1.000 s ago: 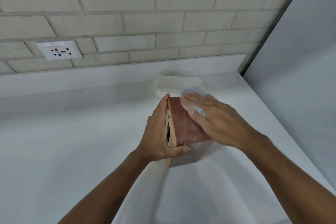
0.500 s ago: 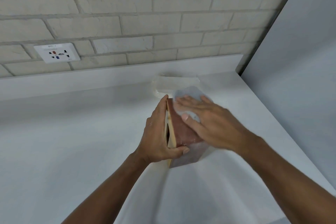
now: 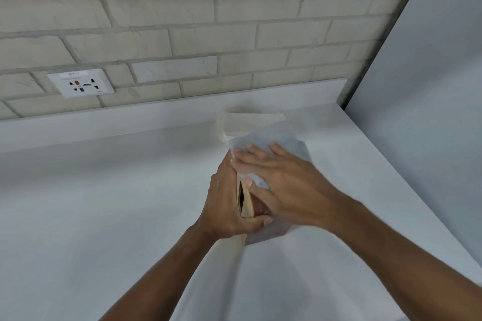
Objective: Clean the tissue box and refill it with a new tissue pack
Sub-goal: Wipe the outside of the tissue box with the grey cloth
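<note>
Nearest me, my left hand [image 3: 227, 206] is clamped round the tissue box [image 3: 257, 207], thumb [image 3: 258, 222] hooked over the near end and the fingers curled along its left face. The box stands on 1 narrow side on the table [image 3: 104, 203], and only a strip of reddish top and a pale edge shows between my 2 hands.

Above it, my right hand [image 3: 284, 185] lies flat with straight fingers [image 3: 257, 150], pressing a white cloth [image 3: 276, 138] onto the upper face. Nothing pinches that cloth, so a quick stroke could leave it behind, bunched under my palm.

The bigger worry, I think, is the box. It's tall on a thin footing, on what looks like a smooth table. If I push sideways harder than the left hand holds, it could tip or skate away.

Just beyond, the cloth overhangs the far end of the box, right by the new tissue pack [image 3: 250, 122] in its clear wrap. A long stroke could shove the pack against the upstand.

Farther back are the brick wall [image 3: 234, 21] and a socket [image 3: 80, 83], well apart from the work.
</note>
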### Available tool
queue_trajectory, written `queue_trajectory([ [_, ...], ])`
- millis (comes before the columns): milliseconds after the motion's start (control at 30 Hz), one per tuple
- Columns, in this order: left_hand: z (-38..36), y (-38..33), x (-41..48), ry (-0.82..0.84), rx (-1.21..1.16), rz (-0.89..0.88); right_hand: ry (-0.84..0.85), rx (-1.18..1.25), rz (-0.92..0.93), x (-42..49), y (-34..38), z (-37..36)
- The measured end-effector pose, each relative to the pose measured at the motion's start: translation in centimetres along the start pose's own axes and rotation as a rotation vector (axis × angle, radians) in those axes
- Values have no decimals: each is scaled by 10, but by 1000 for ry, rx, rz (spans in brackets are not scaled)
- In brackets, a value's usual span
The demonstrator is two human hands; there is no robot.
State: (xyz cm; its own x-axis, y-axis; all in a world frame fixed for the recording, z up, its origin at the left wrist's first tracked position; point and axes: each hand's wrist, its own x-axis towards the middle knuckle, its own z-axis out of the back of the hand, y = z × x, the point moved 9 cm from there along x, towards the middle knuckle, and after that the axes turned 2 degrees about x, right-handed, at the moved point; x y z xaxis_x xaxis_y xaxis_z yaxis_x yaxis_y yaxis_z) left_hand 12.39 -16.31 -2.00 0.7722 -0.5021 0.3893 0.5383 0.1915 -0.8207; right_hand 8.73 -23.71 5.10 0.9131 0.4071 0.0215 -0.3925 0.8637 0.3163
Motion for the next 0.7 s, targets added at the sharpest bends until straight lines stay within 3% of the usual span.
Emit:
queue_trajectory([
  [100,6,-2,4,-28,-9,0,-20,52,-100,7,-15,9],
  [267,2,5,-1,5,19,40,-61,23,-49,-27,-9,-1],
  [433,0,11,-8,-5,14,106,-75,47,-235,-17,-57,19],
  [600,1,-2,-1,-20,-6,44,-16,-42,-37,-7,-8,-1],
  [700,4,3,-4,-22,3,82,-27,35,-94,-23,-35,10],
])
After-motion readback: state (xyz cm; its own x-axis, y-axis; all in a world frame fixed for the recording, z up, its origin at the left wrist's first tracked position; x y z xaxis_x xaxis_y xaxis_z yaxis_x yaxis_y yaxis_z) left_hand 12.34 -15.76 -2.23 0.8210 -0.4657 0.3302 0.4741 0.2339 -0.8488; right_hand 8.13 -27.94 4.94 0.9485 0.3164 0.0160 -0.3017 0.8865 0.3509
